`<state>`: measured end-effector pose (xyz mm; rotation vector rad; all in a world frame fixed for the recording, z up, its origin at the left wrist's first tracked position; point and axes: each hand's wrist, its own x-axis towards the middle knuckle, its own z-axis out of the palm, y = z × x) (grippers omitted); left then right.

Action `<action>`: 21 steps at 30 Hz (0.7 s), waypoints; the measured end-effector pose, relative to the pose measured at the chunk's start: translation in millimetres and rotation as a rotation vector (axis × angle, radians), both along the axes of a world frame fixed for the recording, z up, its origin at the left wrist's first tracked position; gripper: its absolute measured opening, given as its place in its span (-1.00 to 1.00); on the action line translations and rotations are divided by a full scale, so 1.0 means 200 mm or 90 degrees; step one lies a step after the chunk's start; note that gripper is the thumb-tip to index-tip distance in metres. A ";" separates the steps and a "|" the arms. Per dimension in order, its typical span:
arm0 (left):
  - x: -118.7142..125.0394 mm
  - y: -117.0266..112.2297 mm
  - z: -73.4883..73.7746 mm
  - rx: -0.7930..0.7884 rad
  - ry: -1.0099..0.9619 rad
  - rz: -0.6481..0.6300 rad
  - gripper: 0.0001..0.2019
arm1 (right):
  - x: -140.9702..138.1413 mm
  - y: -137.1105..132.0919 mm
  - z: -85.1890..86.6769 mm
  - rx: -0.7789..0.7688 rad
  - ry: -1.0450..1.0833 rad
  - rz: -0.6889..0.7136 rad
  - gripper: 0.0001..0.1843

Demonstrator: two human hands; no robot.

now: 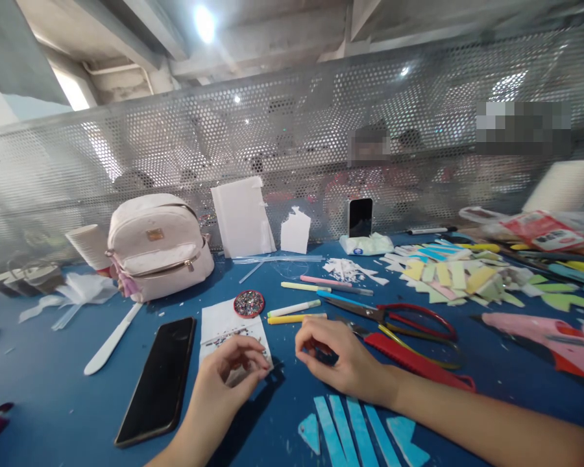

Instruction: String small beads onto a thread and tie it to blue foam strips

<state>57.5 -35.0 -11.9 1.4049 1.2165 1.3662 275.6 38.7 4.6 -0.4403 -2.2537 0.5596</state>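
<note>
My left hand [231, 373] hovers over a white paper sheet [233, 312] dotted with dark specks. Its thumb and fingertips come together in a pinch; whatever is between them, if anything, is too small to name. To its right is my right hand [345, 357], fingers curled towards the thumb, with any held thing hidden. On the paper's far edge rests a round red-rimmed dish [248, 303] of glittery bits. Below my right hand lie several blue painted strips [338, 421], a blue triangle [309, 433] and a blue tail-shaped piece [407, 439].
Left of the paper lie a black phone [158, 383] and a white spatula [111, 340]. Marker pens [294, 309], scissors [418, 321], a red-handled cutter [418, 363] and a pink glue gun [540, 334] lie rightward. A white backpack [158, 250] and coloured scraps [448, 275] stand behind.
</note>
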 end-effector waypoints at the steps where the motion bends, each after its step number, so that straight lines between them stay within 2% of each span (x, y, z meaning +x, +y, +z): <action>1: 0.00 0.00 0.00 0.002 0.001 0.002 -0.83 | 0.00 0.00 0.00 0.000 0.003 0.000 -0.92; 21: 0.00 0.00 0.00 0.000 0.013 -0.004 -0.82 | 0.00 0.01 0.00 0.025 -0.023 0.004 -0.91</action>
